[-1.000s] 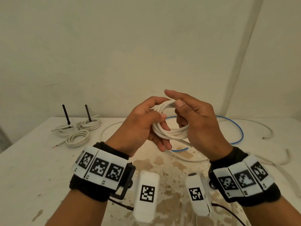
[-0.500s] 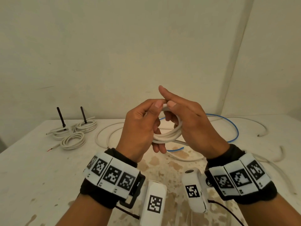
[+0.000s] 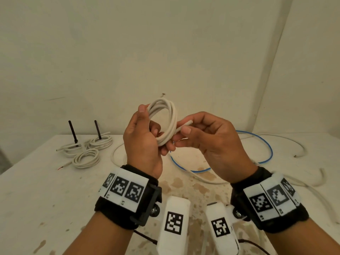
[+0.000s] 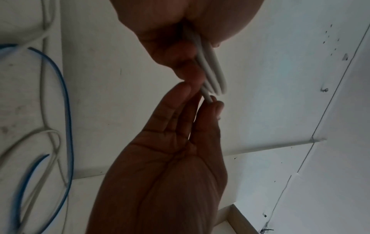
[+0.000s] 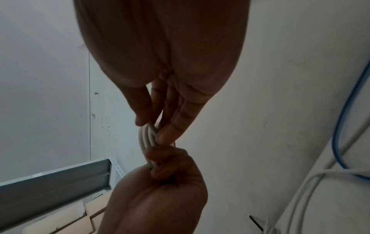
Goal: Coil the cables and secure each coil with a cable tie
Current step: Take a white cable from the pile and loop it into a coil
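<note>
Two hands are seen, the left hand (image 3: 145, 142) and the right hand (image 3: 213, 144). One white coil (image 3: 165, 122) is held between them. Three finished white coils (image 3: 86, 150) are counted on the bench (image 3: 36, 190) (two bearing upright black ties (image 3: 72, 133)). One blue cable (image 3: 265, 142) is laid there, among loose white cables (image 3: 294, 144) whose number cannot be told.

Left wrist band (image 3: 127, 197): black strap behind the fingers, white panels printed with black square codes.
Right wrist band (image 3: 270, 201): the same (three panels).
Wrist cameras (image 3: 173, 223): white housings, coded labels, thin dark cables.
</note>
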